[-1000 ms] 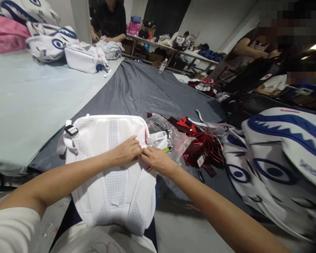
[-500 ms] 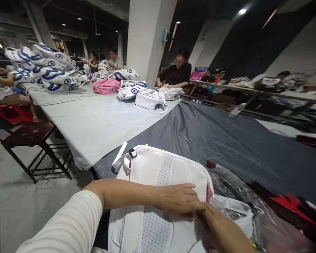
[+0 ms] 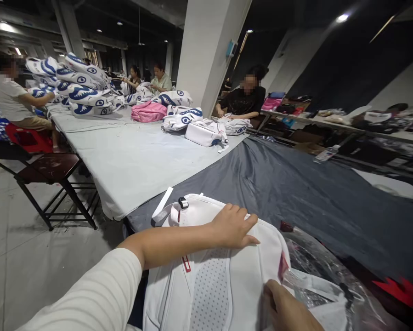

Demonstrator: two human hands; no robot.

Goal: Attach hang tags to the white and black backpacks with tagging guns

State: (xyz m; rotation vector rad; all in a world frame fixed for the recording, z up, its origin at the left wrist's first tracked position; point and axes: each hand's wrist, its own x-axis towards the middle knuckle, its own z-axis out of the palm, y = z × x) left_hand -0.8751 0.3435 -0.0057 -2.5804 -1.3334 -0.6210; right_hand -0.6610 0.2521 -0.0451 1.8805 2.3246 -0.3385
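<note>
A white backpack (image 3: 227, 280) lies back side up on the dark grey cloth (image 3: 296, 188) in front of me. My left hand (image 3: 232, 227) rests on its upper part, fingers loosely together and curled over the fabric. My right hand (image 3: 285, 308) is at the bag's right edge near a small red tag (image 3: 282, 266); its fingers are curled and mostly out of frame. A white strap with a black buckle (image 3: 183, 202) sticks out at the bag's top left.
Clear plastic bags (image 3: 316, 271) lie right of the backpack. White shark-print bags (image 3: 182, 119) and a pink bag (image 3: 147, 111) sit on the light grey table (image 3: 123, 156), where several people work. A pillar (image 3: 209, 50) stands behind; a dark stool (image 3: 48, 170) is at left.
My left hand has slid up onto the bag's upper part and my right hand has dropped away from it toward the lower right. The camera has lifted from the bag to the room.
</note>
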